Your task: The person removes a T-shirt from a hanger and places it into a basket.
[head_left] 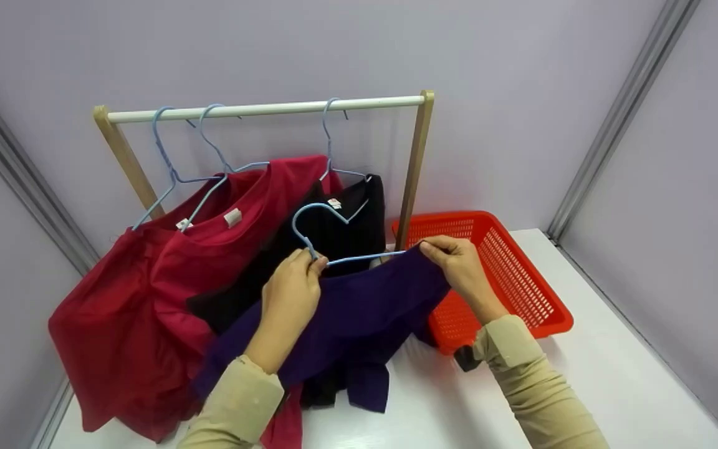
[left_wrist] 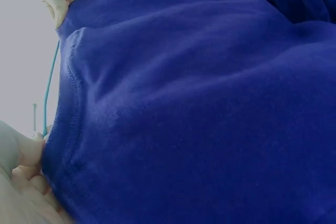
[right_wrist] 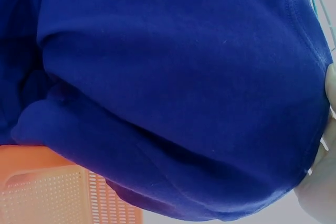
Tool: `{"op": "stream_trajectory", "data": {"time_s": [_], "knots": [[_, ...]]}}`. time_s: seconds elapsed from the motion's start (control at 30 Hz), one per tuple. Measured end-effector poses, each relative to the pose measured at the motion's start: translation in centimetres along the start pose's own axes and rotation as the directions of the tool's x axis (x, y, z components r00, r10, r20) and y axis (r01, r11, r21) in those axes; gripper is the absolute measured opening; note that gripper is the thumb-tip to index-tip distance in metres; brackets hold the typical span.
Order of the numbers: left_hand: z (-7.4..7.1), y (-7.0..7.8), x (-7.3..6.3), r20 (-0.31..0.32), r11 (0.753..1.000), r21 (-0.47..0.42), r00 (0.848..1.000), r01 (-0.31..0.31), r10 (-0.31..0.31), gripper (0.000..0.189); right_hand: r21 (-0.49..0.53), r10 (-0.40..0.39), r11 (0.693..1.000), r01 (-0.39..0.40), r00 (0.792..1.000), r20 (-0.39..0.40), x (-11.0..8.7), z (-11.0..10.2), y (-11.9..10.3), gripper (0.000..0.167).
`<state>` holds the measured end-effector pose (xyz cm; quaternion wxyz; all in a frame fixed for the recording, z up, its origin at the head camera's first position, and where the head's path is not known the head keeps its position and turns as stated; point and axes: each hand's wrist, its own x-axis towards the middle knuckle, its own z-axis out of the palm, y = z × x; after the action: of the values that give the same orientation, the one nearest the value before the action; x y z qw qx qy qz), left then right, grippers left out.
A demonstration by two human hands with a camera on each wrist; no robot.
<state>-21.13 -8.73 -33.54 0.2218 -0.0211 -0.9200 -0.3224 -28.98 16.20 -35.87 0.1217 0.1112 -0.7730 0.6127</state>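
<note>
A dark purple shirt (head_left: 365, 305) hangs between my two hands, with a light blue wire hanger (head_left: 365, 257) at its neckline. My left hand (head_left: 290, 293) pinches the hanger at the base of its hook together with the shirt's neck edge. Over on the other side, my right hand (head_left: 459, 265) pinches the shirt near its shoulder, at the hanger's right end. In the left wrist view the shirt (left_wrist: 199, 98) spreads across most of the picture, both hands at its collar edge. The right wrist view shows its cloth (right_wrist: 184, 77) draping beside the basket.
A small rack with a white rail (head_left: 259, 110) and wooden posts stands behind. On it hang a dark red shirt (head_left: 103, 305), a brighter pink-red shirt (head_left: 209, 249) and a black shirt (head_left: 359, 218). A red-orange plastic basket (head_left: 521, 287) sits at the right on the white table (head_left: 614, 374).
</note>
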Motion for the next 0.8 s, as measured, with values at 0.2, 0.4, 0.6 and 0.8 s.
{"op": "stream_trajectory", "data": {"time_s": [0.2,0.4,0.6,0.8], "knots": [[0.2,-0.9,-0.2,0.058,1.0,0.006,0.998,0.014,-0.015,0.023,0.117,0.103,0.988,-0.099,0.994,-0.028,0.3,-1.7,0.3,0.015],[0.2,-1.2,-0.1,0.05,0.999,-0.039,0.998,0.036,-0.034,0.023,0.134,0.107,0.986,-0.101,0.993,-0.041,0.6,-2.2,0.7,0.022],[0.2,-1.5,-0.1,0.056,0.994,-0.067,0.995,0.088,-0.084,0.024,0.145,0.123,0.983,-0.113,0.991,-0.06,0.7,-2.8,1.3,0.028],[-0.1,-1.8,0.0,0.068,0.989,-0.074,0.99,0.128,-0.123,0.026,0.163,0.131,0.979,-0.12,0.99,-0.055,0.6,-3.3,1.7,0.032]]}}
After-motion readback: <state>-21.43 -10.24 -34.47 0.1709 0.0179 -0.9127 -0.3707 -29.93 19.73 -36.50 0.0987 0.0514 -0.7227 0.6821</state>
